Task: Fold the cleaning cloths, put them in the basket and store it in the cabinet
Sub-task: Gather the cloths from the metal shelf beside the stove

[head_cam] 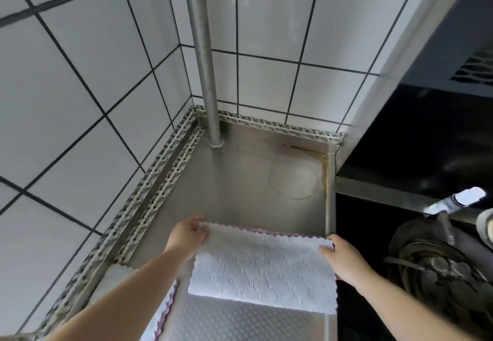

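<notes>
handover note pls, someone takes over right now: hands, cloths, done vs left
Left hand: grip pinches the far left corner of the white textured cloth with scalloped pink edge.
Right hand: grip pinches the far right corner of the same cloth.
The cloth is held up over the stainless steel counter, with a doubled edge at the top, apparently mid-fold.
A second white cloth with pink trim lies at the lower left, under the left forearm.
Basket and cabinet: not in view.
Done: fold apparently started on one cloth.
Left: finish folding, fold the other, basket them, store the basket.
</notes>
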A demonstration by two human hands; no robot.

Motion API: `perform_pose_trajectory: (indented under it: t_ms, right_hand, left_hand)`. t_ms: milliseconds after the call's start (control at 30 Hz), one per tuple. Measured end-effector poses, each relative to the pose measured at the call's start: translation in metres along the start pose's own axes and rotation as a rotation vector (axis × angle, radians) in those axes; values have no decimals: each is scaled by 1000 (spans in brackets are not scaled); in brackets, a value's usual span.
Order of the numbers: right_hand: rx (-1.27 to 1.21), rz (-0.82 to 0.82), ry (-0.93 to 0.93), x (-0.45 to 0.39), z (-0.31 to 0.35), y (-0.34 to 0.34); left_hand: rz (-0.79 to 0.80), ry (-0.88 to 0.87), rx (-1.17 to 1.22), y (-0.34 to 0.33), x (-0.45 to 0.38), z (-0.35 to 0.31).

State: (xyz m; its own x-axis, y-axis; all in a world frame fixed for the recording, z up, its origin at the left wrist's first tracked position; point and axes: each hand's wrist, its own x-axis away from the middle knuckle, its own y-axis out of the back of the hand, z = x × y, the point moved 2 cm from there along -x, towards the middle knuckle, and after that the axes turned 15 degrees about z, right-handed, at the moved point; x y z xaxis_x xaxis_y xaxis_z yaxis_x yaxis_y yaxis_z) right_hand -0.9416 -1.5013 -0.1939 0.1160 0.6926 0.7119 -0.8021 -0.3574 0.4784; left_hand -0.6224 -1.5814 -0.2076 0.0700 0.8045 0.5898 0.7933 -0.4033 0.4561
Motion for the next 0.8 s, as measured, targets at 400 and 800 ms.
perform_pose_trajectory:
  t_ms: [400,800]
  right_hand:
    - [37,-29,-39,-13,-4,3]
    - [356,-293,276,10,-7,4]
  left_hand:
    - [-15,34,-13,-5,-20,5]
    - [-191,-370,-489,-34,10,-11]
